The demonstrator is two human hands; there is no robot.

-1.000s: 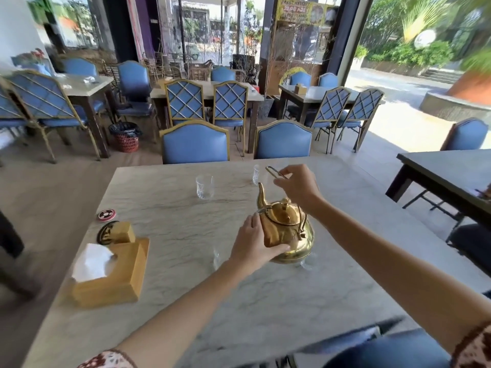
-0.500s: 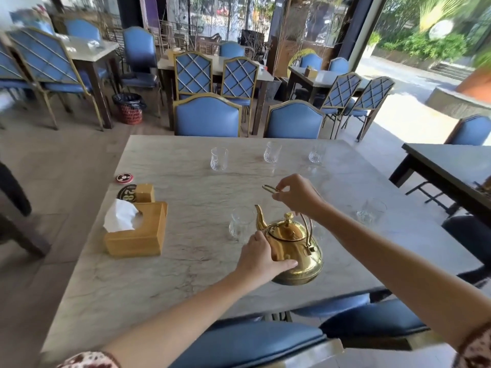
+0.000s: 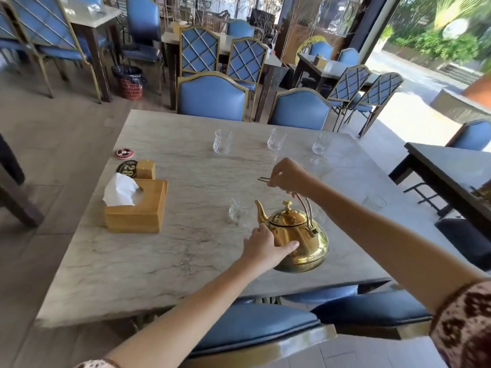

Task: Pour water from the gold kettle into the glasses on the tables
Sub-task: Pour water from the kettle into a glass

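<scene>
The gold kettle stands near the front edge of the marble table, lid on, spout pointing left. My right hand grips the top of its wire handle. My left hand rests against the kettle's left side. An empty glass stands just left of the spout. Three more glasses stand in a row at the far side: left, middle, right. Another glass sits at the right, past my right forearm.
A wooden tissue box and a small wooden holder sit at the table's left, with a round red coaster behind. Blue chairs ring the table. A dark table stands to the right.
The view has pulled back and tipped down, showing more of the near chairs. The kettle now appears lower, at the table's front edge, with both hands still on it.
</scene>
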